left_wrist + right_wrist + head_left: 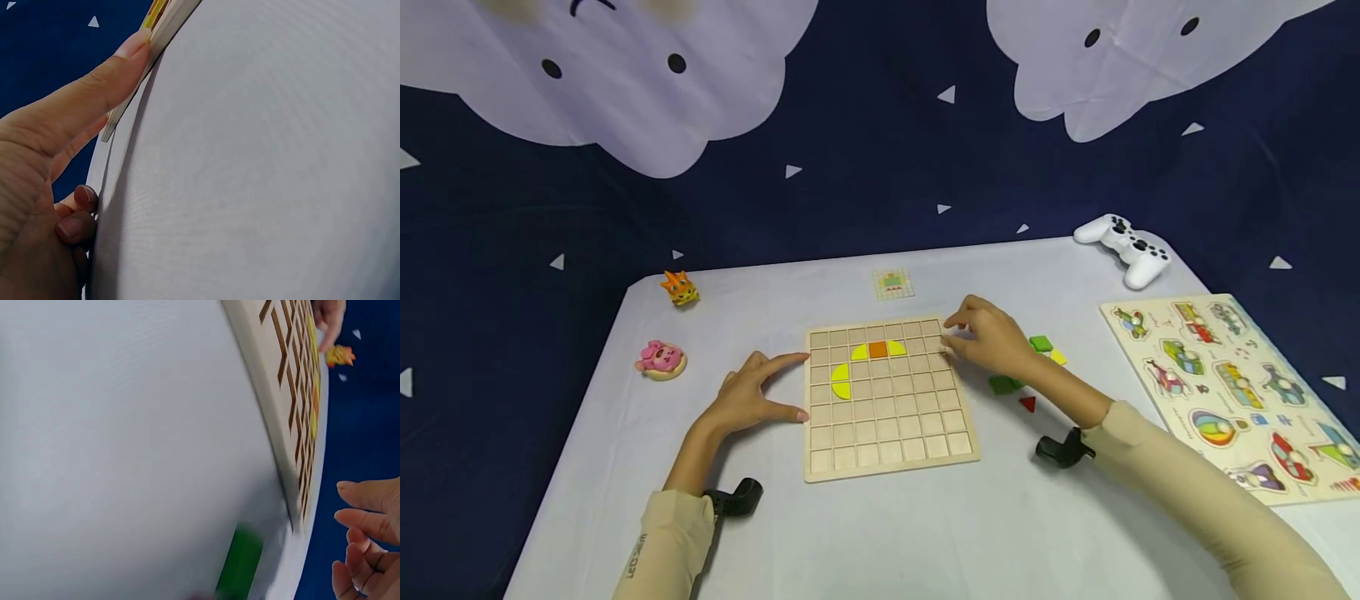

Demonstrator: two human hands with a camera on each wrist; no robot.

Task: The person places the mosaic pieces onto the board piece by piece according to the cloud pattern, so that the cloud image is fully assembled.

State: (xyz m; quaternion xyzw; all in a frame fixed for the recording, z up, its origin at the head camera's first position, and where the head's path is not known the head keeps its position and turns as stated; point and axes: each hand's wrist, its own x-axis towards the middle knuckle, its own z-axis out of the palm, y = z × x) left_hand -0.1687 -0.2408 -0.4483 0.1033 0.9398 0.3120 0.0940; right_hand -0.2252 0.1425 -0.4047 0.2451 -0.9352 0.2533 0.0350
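Gridded board (pixel 881 408) just left of the right hand (pixel 991 335) with parted, apparently empty fingers (pixel 365 520), and merely touched opposite by the left hand's (pixel 747 398) wide-spread fingers.

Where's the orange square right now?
In the head view, the orange square sits near the far edge of the wooden grid board, flanked left and right by yellow pieces.

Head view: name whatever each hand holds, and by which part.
Nothing is held: the left hand touches the grid board at its left edge; the right hand looks empty.
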